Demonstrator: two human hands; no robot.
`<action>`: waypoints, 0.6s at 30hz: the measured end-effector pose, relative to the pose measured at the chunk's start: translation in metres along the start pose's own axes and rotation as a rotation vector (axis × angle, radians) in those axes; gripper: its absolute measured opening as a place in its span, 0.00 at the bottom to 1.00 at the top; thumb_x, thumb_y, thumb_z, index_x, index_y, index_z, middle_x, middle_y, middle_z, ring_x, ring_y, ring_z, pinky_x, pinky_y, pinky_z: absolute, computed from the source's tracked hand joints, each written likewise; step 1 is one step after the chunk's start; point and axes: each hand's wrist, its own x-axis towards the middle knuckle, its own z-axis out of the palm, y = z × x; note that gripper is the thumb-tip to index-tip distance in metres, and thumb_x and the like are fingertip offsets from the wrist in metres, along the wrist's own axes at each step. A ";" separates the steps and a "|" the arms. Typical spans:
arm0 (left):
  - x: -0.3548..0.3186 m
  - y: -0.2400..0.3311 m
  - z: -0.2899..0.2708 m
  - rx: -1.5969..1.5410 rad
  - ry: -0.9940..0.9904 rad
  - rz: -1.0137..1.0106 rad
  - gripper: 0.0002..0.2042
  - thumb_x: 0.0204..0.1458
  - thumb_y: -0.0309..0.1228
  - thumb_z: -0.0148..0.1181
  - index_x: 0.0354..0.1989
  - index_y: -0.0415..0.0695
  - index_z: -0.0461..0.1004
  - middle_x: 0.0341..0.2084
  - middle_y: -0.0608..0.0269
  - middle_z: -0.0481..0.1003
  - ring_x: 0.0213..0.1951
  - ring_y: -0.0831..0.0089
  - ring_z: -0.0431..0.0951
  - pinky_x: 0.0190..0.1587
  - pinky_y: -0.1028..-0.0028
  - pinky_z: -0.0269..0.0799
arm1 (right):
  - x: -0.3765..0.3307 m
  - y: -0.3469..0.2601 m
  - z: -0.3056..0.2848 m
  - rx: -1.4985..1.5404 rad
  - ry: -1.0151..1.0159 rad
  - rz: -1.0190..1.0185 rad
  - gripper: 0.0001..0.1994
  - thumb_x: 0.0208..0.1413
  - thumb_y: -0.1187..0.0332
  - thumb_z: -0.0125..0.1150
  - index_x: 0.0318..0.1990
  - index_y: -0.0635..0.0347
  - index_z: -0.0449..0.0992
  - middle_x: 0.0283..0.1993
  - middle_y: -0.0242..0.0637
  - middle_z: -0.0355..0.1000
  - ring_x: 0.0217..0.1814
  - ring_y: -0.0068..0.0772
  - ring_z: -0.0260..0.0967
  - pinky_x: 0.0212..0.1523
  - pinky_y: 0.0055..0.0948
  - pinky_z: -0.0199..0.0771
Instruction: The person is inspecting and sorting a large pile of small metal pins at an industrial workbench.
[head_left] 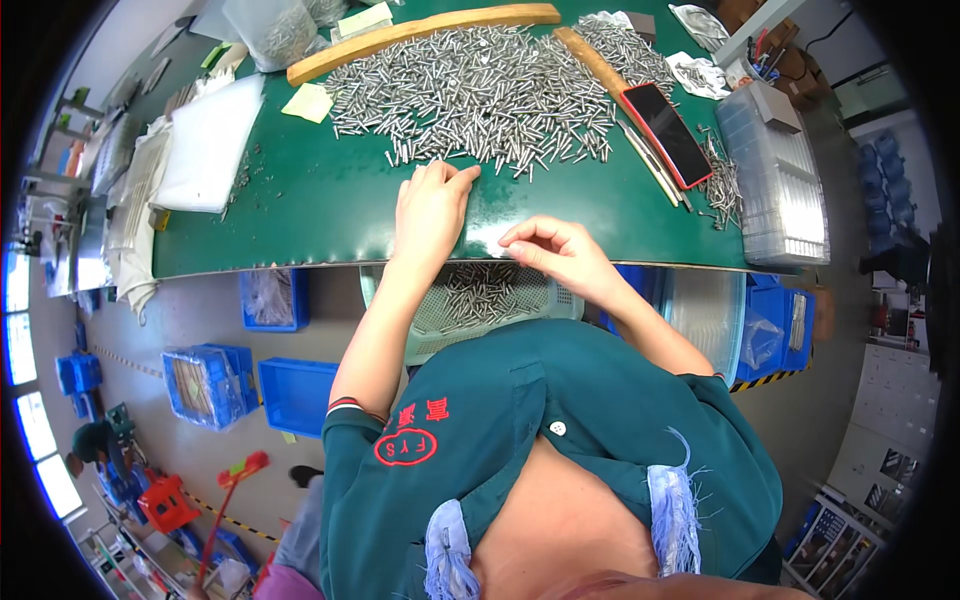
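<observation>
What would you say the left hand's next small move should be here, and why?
Probably a short pull toward the table edge: the left hand lies flat with fingertips touching the near rim of the metal pin pile, and a mesh basket holding pins sits just below that edge.

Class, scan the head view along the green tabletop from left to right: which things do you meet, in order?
White foam sheets → yellow note → pile of metal pins → red-cased phone → clear plastic box.
</observation>
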 end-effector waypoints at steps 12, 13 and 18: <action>0.029 0.000 0.024 0.209 0.081 0.021 0.06 0.46 0.34 0.60 0.28 0.46 0.74 0.28 0.63 0.72 0.36 0.64 0.72 0.39 0.64 0.64 | 0.016 0.018 -0.020 -0.260 0.327 -0.230 0.08 0.57 0.69 0.59 0.40 0.64 0.77 0.36 0.33 0.73 0.33 0.18 0.68 0.35 0.19 0.68; 0.029 -0.001 0.022 0.210 0.080 0.023 0.06 0.46 0.34 0.60 0.28 0.46 0.74 0.28 0.63 0.72 0.36 0.64 0.72 0.39 0.64 0.64 | 0.016 0.019 -0.021 -0.267 0.325 -0.226 0.08 0.57 0.69 0.59 0.40 0.64 0.77 0.36 0.33 0.73 0.33 0.18 0.68 0.35 0.19 0.69; 0.029 -0.015 -0.003 0.154 0.104 -0.003 0.04 0.47 0.32 0.59 0.26 0.47 0.74 0.25 0.62 0.73 0.32 0.62 0.74 0.35 0.62 0.66 | 0.014 0.017 -0.020 -0.285 0.324 -0.214 0.08 0.56 0.69 0.59 0.40 0.63 0.77 0.36 0.33 0.73 0.32 0.19 0.69 0.35 0.19 0.69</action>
